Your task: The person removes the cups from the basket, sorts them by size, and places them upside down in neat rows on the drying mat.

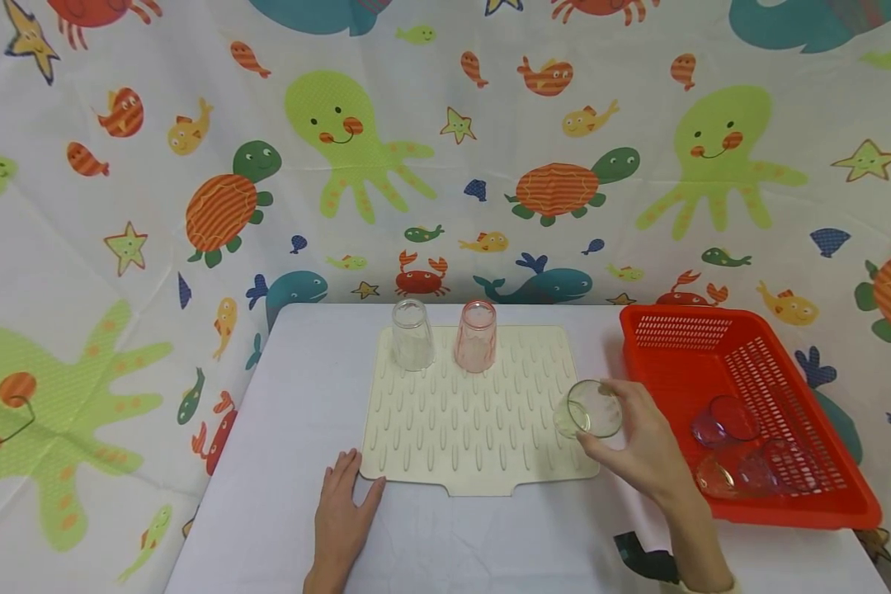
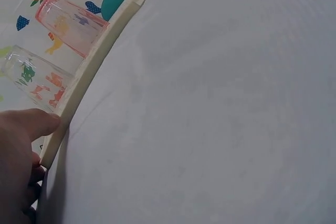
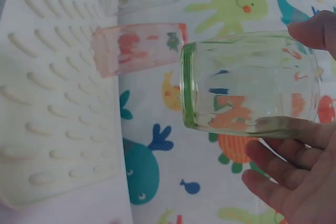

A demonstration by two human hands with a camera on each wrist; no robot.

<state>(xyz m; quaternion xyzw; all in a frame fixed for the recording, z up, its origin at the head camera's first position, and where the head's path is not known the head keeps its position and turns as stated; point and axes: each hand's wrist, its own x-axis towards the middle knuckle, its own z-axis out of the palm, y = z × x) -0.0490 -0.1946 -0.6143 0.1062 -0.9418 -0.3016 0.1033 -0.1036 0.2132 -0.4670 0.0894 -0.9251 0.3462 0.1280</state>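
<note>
Pinched near its rim between thumb and fingers, a pale green glass is in my right hand. Its thick base faces the cream ribbed drying mat, with a gap between them in the right wrist view. My left hand rests at the mat's front left corner, thumb at the edge, fingers extended along the side. At the back of the mat stand a clear glass and a pink glass, each narrow end up.
A red plastic basket sits on the right of the white-covered table, holding several tinted glasses, among them a purple glass. A dark strap shows beside my right wrist. Behind hangs a sea-animal print cloth.
</note>
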